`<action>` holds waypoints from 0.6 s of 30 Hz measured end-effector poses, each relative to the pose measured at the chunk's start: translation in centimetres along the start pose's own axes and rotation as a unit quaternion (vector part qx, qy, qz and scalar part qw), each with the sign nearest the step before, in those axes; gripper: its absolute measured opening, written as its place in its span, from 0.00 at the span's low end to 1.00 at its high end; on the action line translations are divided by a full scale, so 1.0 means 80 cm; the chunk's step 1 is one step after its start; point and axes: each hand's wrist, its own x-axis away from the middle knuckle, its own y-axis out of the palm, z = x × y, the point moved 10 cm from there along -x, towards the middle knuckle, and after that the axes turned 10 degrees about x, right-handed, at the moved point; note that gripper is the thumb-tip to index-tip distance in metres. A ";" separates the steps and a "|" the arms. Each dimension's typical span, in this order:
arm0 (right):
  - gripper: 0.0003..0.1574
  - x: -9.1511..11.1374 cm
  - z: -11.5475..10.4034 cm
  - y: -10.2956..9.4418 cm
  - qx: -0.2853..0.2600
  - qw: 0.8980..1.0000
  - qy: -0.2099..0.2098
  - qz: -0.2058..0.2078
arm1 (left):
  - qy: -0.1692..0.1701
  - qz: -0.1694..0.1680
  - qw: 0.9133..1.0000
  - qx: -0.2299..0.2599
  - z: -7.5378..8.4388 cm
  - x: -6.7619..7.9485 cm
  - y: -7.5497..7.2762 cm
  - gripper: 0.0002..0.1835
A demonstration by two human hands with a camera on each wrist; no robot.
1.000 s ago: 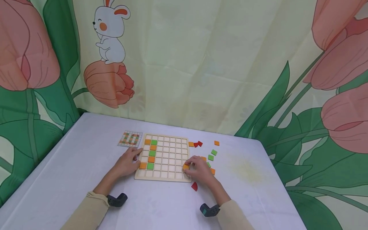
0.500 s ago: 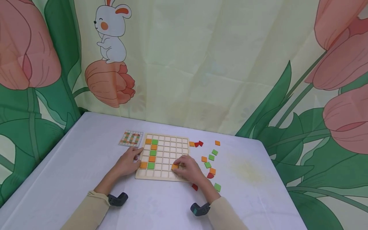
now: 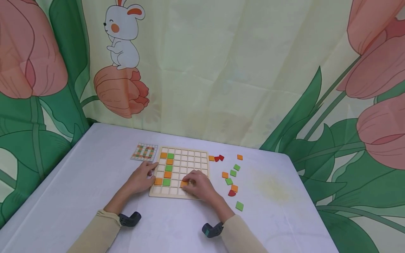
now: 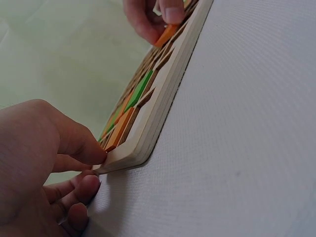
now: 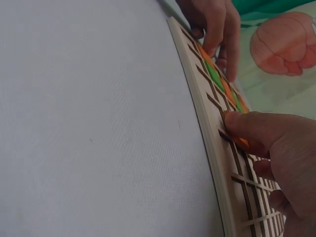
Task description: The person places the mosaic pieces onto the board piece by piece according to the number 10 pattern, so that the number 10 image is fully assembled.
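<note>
A wooden grid board (image 3: pixel 191 162) lies on the white table, with orange and green square tiles set in its left columns. My left hand (image 3: pixel 139 180) rests at the board's left edge, thumb and index finger spread apart and touching the rim; the left wrist view has the other fingers bent beside the edge. Between thumb and fingers my right hand (image 3: pixel 200 184) pinches an orange square tile (image 3: pixel 184 183) over the lower middle cells. In the left wrist view this orange tile (image 4: pixel 167 35) is tilted. The cells under my right hand are hidden.
A printed pattern card (image 3: pixel 144 151) lies by the board's upper left corner. Right of the board are scattered loose tiles: green squares (image 3: pixel 239 206), orange squares (image 3: pixel 239 157) and red rounded pieces (image 3: pixel 232 193). A floral curtain (image 3: pixel 221 88) hangs behind the table.
My right hand has carried the orange tile leftward across the board, from its right edge to the lower middle. The left hand stays at the left edge.
</note>
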 end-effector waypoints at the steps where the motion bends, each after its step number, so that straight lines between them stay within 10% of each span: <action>1: 0.13 -0.001 -0.002 0.001 0.001 1.000 -0.003 -0.002 | 0.001 0.000 1.000 -0.001 0.000 0.000 0.000 0.32; 18: 0.13 -0.025 -0.023 0.021 -0.044 0.999 -0.005 -0.020 | -0.003 0.001 1.000 -0.004 0.000 0.000 -0.001 0.32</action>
